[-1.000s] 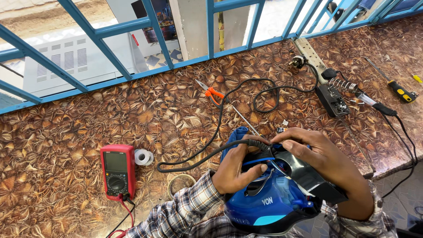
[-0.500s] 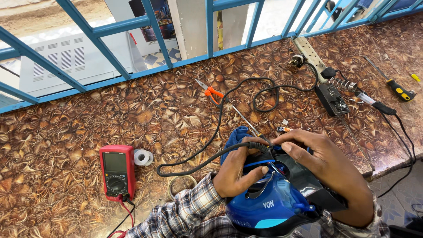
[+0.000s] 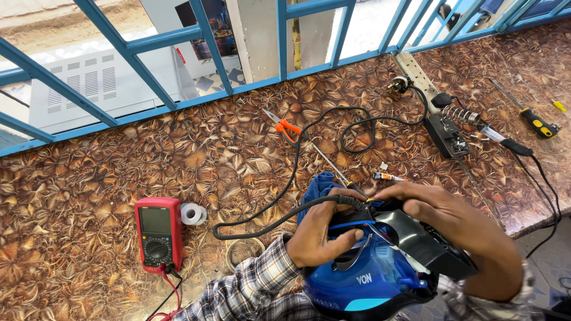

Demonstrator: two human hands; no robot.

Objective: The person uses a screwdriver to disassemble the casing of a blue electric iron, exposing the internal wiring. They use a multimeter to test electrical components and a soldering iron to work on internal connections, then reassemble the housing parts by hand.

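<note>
The blue clothes iron [image 3: 372, 279] stayed propped at the near edge of the table [image 3: 89, 178], low and right of centre, with both hands on it. Over the last second little had shifted. The left hand [image 3: 324, 235] had slid its thumb a touch further across the blue shell and stayed clamped on the body just under the spot where the black power cord [image 3: 279, 217] enters. The right hand [image 3: 464, 232] had crept slightly along the black rear cover [image 3: 422, 241]; its fingers lay spread over the top of that cover, pressing on it rather than closed round it, and I could not tell whether the fingertips gripped anything small. The cover sat tilted and seemed partly lifted off the shell, so to my eye the person was working at the cord end of the iron, with the loosening not much advanced.

The cord still looped away to the far side toward a white power strip [image 3: 413, 71]. A thin screwdriver [image 3: 330, 166] lay untouched just beyond the iron, orange-handled pliers [image 3: 284, 126] farther off. To the left a red multimeter [image 3: 157, 233] rested beside a small white tape roll [image 3: 191, 214], well apart from the hands. At the far right sat a soldering iron stand [image 3: 455, 128] and a yellow-and-black screwdriver [image 3: 532, 119].
</note>
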